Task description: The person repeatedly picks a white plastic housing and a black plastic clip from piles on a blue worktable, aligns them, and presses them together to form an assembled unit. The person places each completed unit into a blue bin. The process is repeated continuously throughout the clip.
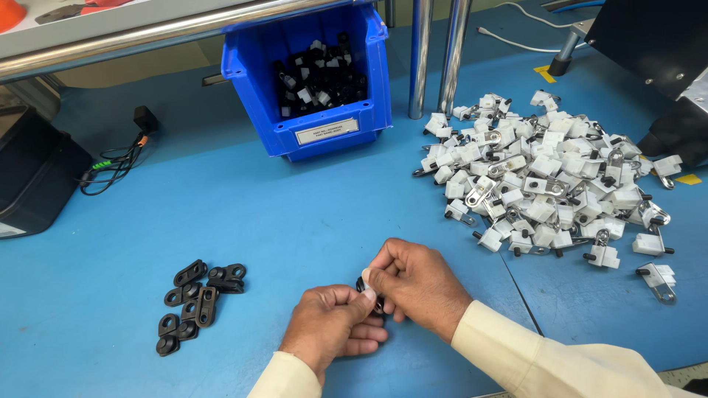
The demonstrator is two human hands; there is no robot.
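both hands meet low centre over the blue bench [258, 214]. left hand [330, 329] and right hand [417, 284] are closed in a pinch on one small black plastic part [361, 284]; a bit of white shows at the right fingertips, can't tell if it's a second piece. part sits between the thumbs, held just above the bench, mostly hidden by fingers.

left of the hands: small cluster of flat black plastic links with round eyelets [195, 295], lying loose, well apart from the hands. right: big heap of white plastic blocks with black pins and metal loops [549, 180], a few strays near its lower edge. behind: blue plastic bin [310, 74] holding mixed black and white pieces. two chrome posts [435, 51] just beside the bin. black cable with a green connector [118, 162] at far left.

risks, my read: part is tiny and the grip is fingertips only, so a slip drops it on the bench, and it could bounce off the near edge. fingers block the view of the join, so a misaligned or half-seated fit could go unnoticed. right sleeve is near the heap's strays; a sweep could knock them off.
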